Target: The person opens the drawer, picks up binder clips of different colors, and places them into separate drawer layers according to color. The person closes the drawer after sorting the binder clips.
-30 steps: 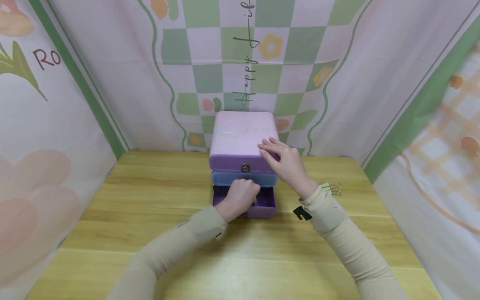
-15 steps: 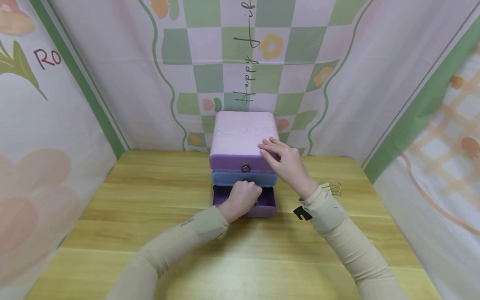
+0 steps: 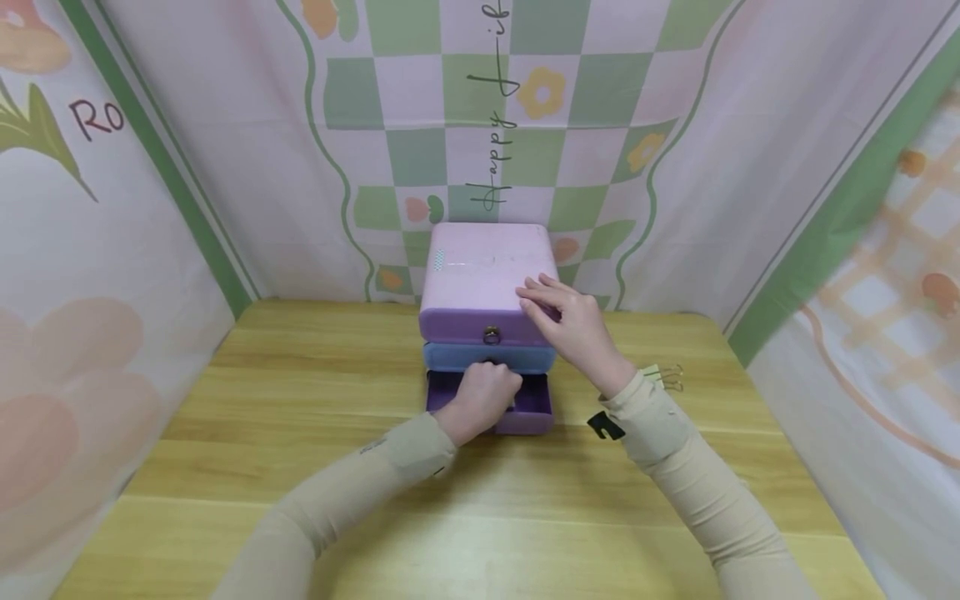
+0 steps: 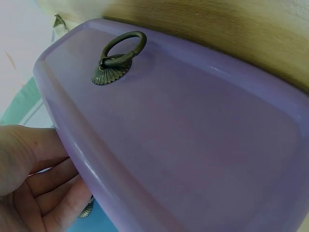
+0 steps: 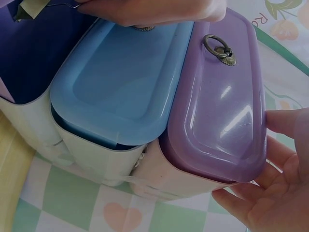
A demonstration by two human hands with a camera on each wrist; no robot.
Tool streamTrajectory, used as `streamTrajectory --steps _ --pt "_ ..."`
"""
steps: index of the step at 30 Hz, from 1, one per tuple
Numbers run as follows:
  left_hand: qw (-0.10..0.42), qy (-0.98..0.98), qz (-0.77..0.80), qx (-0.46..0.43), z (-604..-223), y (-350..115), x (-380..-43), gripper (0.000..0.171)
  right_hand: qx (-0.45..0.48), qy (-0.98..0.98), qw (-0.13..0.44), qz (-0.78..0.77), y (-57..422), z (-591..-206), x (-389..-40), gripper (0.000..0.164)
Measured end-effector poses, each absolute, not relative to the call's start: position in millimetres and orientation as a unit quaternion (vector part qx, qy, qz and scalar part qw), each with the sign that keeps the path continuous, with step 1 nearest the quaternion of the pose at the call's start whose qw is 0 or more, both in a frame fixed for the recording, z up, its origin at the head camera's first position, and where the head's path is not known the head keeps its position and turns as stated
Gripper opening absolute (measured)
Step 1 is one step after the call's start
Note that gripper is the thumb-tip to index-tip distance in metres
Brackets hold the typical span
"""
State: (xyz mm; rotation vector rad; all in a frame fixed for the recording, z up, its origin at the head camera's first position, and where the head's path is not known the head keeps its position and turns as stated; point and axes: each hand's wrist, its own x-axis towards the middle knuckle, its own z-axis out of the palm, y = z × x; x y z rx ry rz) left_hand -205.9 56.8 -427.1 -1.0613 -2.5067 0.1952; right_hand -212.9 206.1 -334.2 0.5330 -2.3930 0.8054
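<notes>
My left hand (image 3: 483, 396) reaches into the pulled-out bottom drawer (image 3: 534, 423) of a small three-drawer cabinet (image 3: 487, 267). Its fingers pinch a pale yellow-green binder clip (image 5: 31, 8) by a wire handle, as the right wrist view shows. In the left wrist view the purple drawer front with its ring pull (image 4: 120, 50) hides the clip and the fingertips (image 4: 72, 200) reach behind it. My right hand (image 3: 577, 329) rests at the cabinet's upper right corner, fingers extended beside the purple top drawer (image 5: 222, 106). The blue middle drawer (image 5: 120, 82) is pushed nearly in.
Another pale yellow binder clip (image 3: 658, 377) with wire handles lies on the wooden table (image 3: 480, 533), right of the cabinet. A patterned cloth (image 3: 480, 92) hangs close behind the cabinet, and more cloth stands along both sides of the table.
My left hand has shifted very slightly right inside the bottom drawer over the last second. My right hand and the cabinet have stayed in place.
</notes>
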Motion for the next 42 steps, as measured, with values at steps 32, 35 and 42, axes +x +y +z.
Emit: streamTrajectory --steps 32,35,42 --pt "0.359 -0.849 -0.094 -0.377 -392 18 -186 0.019 0.194 -0.893 0.277 0.297 205 -335 -215 0.027" --pt "0.379 -0.84 -0.111 -0.372 -388 10 -184 0.019 0.196 -0.894 0.277 0.293 205 -335 -215 0.028" --pt "0.412 -0.826 -0.166 -0.347 -375 -9 -185 0.016 0.198 -0.89 0.287 0.293 204 -335 -215 0.027"
